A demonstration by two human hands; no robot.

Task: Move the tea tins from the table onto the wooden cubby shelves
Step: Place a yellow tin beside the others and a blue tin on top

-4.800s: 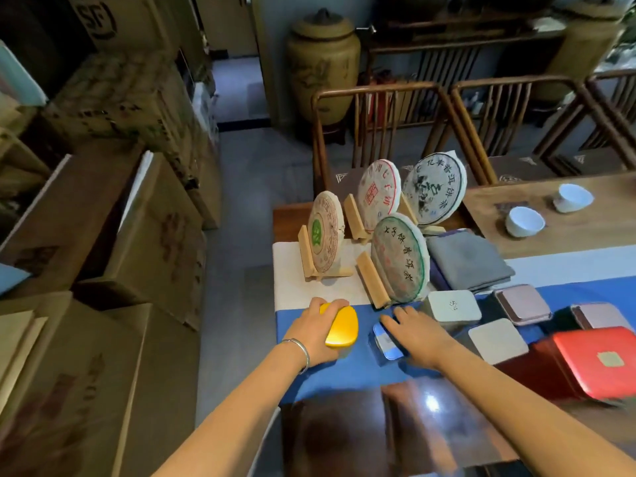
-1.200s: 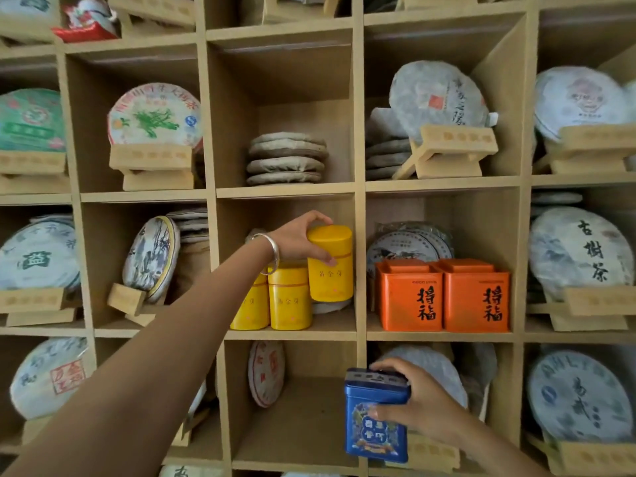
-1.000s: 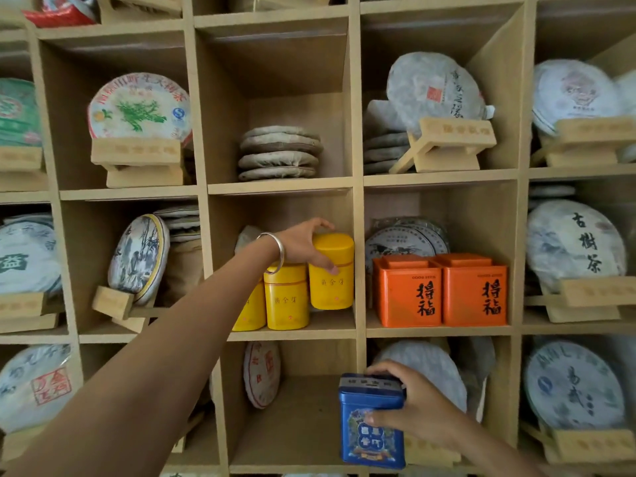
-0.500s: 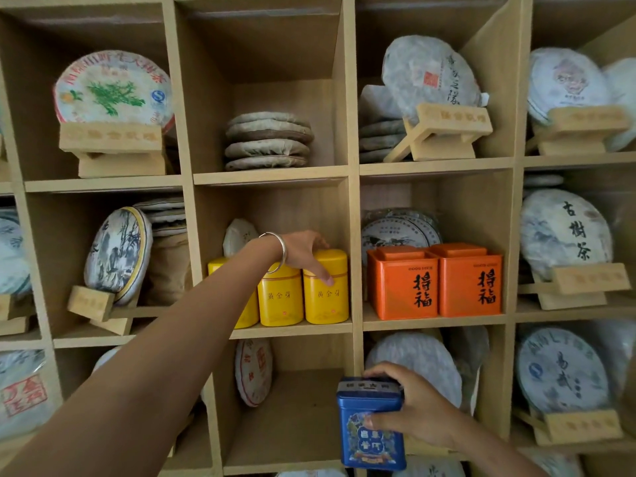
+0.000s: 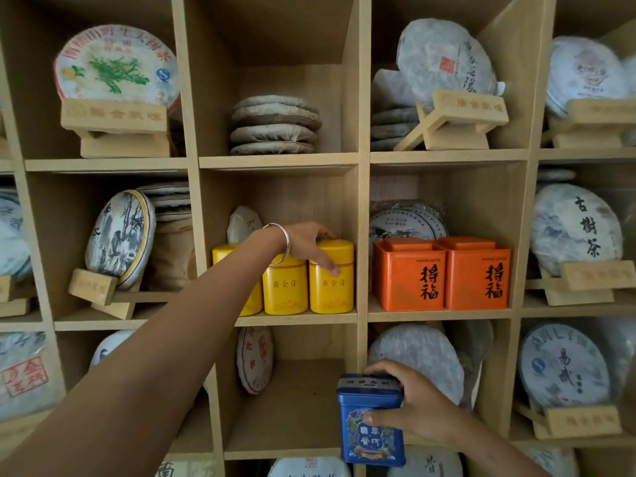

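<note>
The pale wooden cubby shelves (image 5: 363,235) fill the frame; the lower-centre cubby holds only one upright paper-wrapped tea cake (image 5: 254,359) at its left, leaving open room; the centre cubby is filled across by three tins; the left hand (image 5: 306,243) has its grip pinching the top of the right-most yellow rounded tea tin (image 5: 331,277), now standing on the shelf board against the divider, lower than half a second ago; the right hand (image 5: 416,404) grips the blue square tea tin (image 5: 370,421) at the lower cubby's front edge, as before.
</note>
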